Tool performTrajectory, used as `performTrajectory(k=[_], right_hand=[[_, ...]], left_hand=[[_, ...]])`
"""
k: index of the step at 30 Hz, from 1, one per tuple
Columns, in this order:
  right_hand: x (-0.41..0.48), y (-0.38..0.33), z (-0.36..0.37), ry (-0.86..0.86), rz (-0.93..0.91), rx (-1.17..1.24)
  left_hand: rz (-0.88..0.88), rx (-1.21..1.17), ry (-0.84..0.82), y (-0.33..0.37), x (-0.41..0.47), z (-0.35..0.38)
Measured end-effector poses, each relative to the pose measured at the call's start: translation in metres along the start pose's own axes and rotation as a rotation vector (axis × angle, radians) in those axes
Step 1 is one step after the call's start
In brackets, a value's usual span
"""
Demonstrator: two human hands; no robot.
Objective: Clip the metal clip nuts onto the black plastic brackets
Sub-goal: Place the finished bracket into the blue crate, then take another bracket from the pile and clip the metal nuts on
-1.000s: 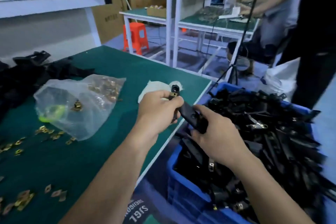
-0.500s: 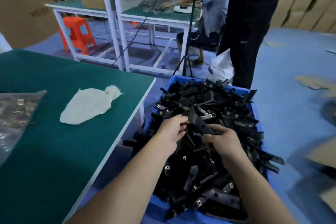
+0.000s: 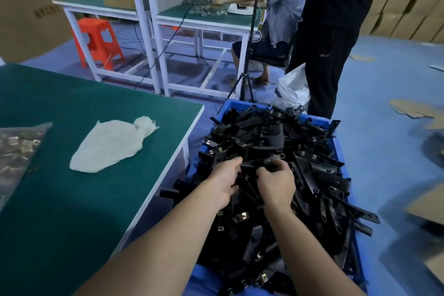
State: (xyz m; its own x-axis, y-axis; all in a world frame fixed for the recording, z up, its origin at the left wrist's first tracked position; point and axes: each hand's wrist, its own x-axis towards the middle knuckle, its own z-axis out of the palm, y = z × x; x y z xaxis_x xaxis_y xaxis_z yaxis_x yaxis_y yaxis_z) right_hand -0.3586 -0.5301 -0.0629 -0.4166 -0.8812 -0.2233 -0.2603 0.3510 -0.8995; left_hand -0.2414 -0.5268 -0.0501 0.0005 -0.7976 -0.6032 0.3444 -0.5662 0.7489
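A heap of black plastic brackets [image 3: 300, 151] fills a blue plastic crate [image 3: 234, 104] on the floor just right of the table, many of them fitted with small metal clip nuts [image 3: 219, 149]. The worker's right hand [image 3: 276, 182] curls its fingers round a single black bracket [image 3: 254, 163] atop the heap. The left hand [image 3: 225, 180] reaches in beside it, fingers among the parts — its grip cannot be told. On the green-topped table [image 3: 72, 199] lie a crumpled white cloth [image 3: 113, 144] and, far left, a clear plastic bag [image 3: 19, 146].

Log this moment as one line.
left grip: touching bracket pile in blue bin, hold unclear | right grip: curled round a black bracket | bag of clip nuts: on green table, untouched
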Motion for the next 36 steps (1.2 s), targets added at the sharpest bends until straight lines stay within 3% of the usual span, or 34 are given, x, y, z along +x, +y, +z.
performTrajectory(k=[3, 9, 14, 17, 19, 22, 27, 31, 33, 36], right_hand=[[-0.030, -0.008, 0.014, -0.081, -0.019, 0.123], [-0.088, -0.066, 0.044, -0.299, 0.011, 0.469], [-0.148, -0.115, 0.079, -0.567, -0.004, 0.523], [-0.201, -0.132, 0.106, -0.736, -0.076, 0.558], [-0.240, -0.138, 0.122, -0.880, -0.051, 0.627], [-0.300, -0.135, 0.147, -1.102, 0.028, 0.670], [-0.408, -0.101, 0.189, -1.407, 0.060, 0.485], [-0.480, -0.071, 0.217, -1.552, 0.131, 0.385], [-0.506, -0.065, 0.230, -1.591, 0.123, 0.323], [-0.532, -0.064, 0.253, -1.572, -0.046, 0.180]], left_hand=[[0.111, 0.052, 0.081, 0.004, -0.008, -0.001], [0.540, 0.207, 0.340, 0.041, -0.049, -0.026], [0.801, 0.675, 0.878, 0.076, -0.109, -0.091], [0.931, 0.615, 1.006, 0.084, -0.156, -0.146], [0.987, 0.394, 1.017, 0.080, -0.193, -0.183], [1.025, 0.160, 1.140, 0.062, -0.244, -0.242], [0.884, 0.174, 1.616, 0.013, -0.327, -0.333], [0.674, 0.238, 1.921, -0.036, -0.388, -0.382], [0.599, 0.219, 1.963, -0.061, -0.410, -0.405], [0.604, 0.145, 1.859, -0.095, -0.429, -0.431]])
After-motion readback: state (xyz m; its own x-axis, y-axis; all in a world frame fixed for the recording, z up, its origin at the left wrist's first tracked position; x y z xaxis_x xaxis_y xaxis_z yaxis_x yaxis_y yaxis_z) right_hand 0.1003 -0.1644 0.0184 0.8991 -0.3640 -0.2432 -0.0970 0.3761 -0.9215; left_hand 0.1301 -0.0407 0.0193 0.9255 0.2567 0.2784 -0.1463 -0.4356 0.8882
